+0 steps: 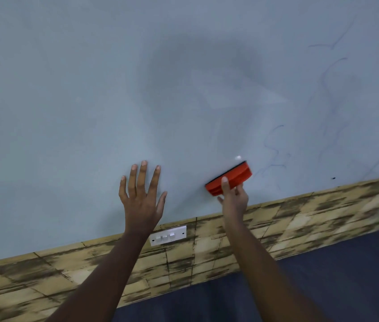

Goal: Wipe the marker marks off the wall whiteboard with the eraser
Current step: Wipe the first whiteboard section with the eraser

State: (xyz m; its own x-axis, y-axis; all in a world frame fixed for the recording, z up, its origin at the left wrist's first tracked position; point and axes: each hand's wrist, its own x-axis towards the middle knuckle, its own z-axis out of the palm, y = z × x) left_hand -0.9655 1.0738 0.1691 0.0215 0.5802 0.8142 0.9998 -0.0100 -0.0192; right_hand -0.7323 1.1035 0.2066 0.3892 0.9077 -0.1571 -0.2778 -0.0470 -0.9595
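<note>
Head view. Nearest the camera are the two forearms, which reach up and forward to the whiteboard (91,89). The left hand (141,201) lies flat against the board, its fingers (142,175) straight and spread apart, holding nothing; it seems only to steady the person. The right hand (234,198) grips the red eraser (229,178): the thumb is curled over its near side, and the other fingers go behind it and are hidden. The dark pad of the eraser faces the board and appears to touch it, though the contact itself I cannot see well.

The long axis of the eraser runs aslant, from lower left near the thumb to upper right. The remaining marks (277,149) are thin blue lines; they lie to the right of the right fingers and above them, the closest ones just beside the upper right end of the eraser. More faint lines continue further up and right. To the left of the eraser, toward the left hand, the board shows only a grey smear, no clear lines.

So I judge the coming stroke must go rightward and upward, and the right hand is clearly the nearer one. A stroke across the long axis would cover the widest band.

Below both hands there is a switch plate (167,235) on the patterned wall strip (300,219).
</note>
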